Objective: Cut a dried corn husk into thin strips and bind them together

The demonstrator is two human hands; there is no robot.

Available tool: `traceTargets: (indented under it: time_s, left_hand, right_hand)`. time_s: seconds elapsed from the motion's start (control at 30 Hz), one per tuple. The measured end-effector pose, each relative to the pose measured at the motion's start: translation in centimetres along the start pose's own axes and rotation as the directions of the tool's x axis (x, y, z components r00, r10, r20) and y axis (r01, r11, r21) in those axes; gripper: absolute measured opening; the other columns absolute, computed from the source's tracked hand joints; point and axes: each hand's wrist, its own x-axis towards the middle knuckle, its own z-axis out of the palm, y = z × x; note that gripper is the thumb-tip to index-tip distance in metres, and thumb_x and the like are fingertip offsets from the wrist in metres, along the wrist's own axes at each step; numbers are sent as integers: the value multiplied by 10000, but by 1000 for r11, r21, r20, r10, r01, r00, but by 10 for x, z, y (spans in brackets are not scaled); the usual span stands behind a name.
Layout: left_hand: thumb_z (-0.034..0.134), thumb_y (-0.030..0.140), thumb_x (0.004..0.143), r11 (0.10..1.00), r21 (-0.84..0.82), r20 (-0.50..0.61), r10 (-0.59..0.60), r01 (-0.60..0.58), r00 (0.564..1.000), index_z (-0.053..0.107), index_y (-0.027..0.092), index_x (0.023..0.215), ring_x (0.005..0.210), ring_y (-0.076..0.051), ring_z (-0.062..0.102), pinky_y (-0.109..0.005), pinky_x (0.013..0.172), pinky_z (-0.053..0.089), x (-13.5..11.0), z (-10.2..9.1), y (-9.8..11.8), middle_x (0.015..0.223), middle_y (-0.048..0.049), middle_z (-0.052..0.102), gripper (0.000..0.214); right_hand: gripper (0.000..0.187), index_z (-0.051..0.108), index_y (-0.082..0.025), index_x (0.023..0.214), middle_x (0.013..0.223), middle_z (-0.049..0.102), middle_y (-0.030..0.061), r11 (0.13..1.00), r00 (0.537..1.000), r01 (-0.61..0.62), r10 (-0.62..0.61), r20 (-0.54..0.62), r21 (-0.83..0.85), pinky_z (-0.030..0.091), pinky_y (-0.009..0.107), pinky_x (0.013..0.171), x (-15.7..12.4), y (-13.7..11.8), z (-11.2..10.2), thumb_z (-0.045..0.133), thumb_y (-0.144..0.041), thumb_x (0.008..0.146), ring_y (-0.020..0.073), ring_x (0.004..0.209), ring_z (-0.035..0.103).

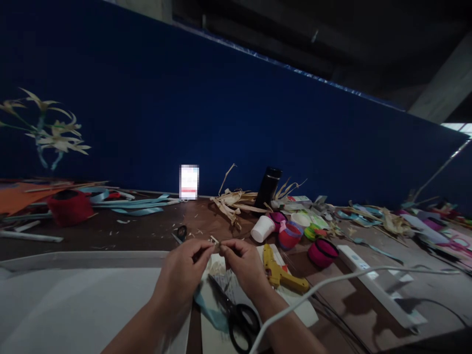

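My left hand (182,268) and my right hand (245,263) meet in front of me over the brown table (147,231). Both pinch a small pale strip of dried leaf (215,240) between their fingertips. Under my wrists lie black-handled scissors (238,319) on white paper (214,339). A yellow glue gun (282,275) rests just right of my right hand. Small scissors (180,232) lie a little beyond my left hand.
A pile of dried leaves (234,200) and a black bottle (268,187) stand at the back by the blue wall. A white cup (262,228), coloured tape rolls (322,251), a red roll (70,206), a white power strip (379,285) and its cable (332,282) surround the spot.
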Motion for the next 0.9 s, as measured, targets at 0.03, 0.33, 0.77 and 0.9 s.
traceTargets:
  time_s: [0.03, 0.33, 0.77, 0.9]
  left_hand:
    - [495, 386, 804, 998, -39, -5, -44, 43, 999, 663, 251, 847, 786, -160, 601, -247, 712, 427, 1, -1, 0, 862, 7, 681, 220]
    - [544, 470, 735, 916, -287, 56, -278, 282, 959, 638, 172, 829, 495, -120, 512, -213, 471, 391, 6, 3, -7, 578, 20, 578, 326]
    - [564, 454, 709, 892, -334, 71, -300, 306, 951, 662, 164, 845, 546, -124, 538, -214, 470, 419, 8, 3, -4, 724, -14, 662, 335]
    - [553, 415, 726, 934, -255, 19, -253, 249, 967, 676, 194, 800, 646, -155, 591, -237, 574, 449, 7, 1, 0, 762, -8, 685, 263]
  right_hand:
    - [183, 690, -144, 760, 475, 486, -44, 1000, 1000, 5, -5, 4, 6, 326, 182, 425, 0, 0, 0, 617, -301, 702, 75, 439, 394]
    - [178, 690, -167, 806, 674, 593, 7, 987, 988, 138, -131, 81, -79, 385, 194, 488, -3, 10, -1, 599, -309, 751, 92, 527, 473]
    - [183, 686, -170, 823, 694, 615, 21, 978, 989, 147, -141, 55, -150, 393, 202, 518, -4, 8, -2, 592, -315, 762, 129, 615, 523]
    - [194, 686, -175, 826, 703, 630, 22, 974, 987, 157, -151, 48, -166, 401, 211, 542, -3, 10, -1, 585, -331, 771, 137, 631, 536]
